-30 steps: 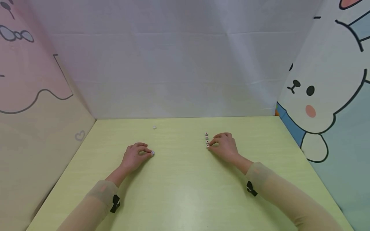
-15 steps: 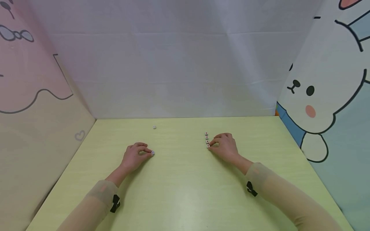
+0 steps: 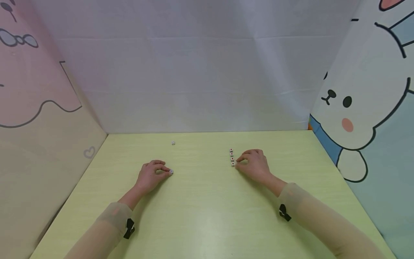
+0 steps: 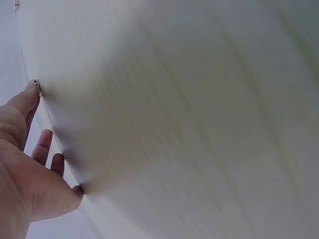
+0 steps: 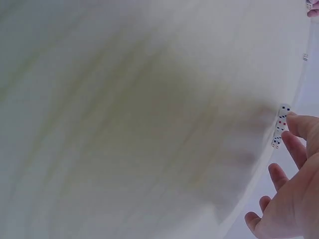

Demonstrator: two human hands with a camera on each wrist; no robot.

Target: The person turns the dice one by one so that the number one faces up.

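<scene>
My left hand (image 3: 150, 177) pinches a small white die (image 3: 171, 172) between thumb and index finger, low over the table at left of centre. In the left wrist view the same die (image 4: 36, 84) shows at the thumb tip. A row of several dice (image 3: 232, 159) runs away from me, right of centre, one close behind another. Just to the right of its near end is my right hand (image 3: 255, 165), holding nothing. In the right wrist view its thumb and index finger are spread apart beside the dice row (image 5: 281, 124).
Another single die (image 3: 173, 143) lies near the table's far edge, beyond my left hand. The pale yellow table (image 3: 203, 216) meets a white back wall (image 3: 203, 86). Printed panels stand on both sides, with a cartoon animal (image 3: 359, 108) on the right.
My right hand has let go of the nearest die in the row and drawn slightly to the right. The left hand and its die have stayed in place.
</scene>
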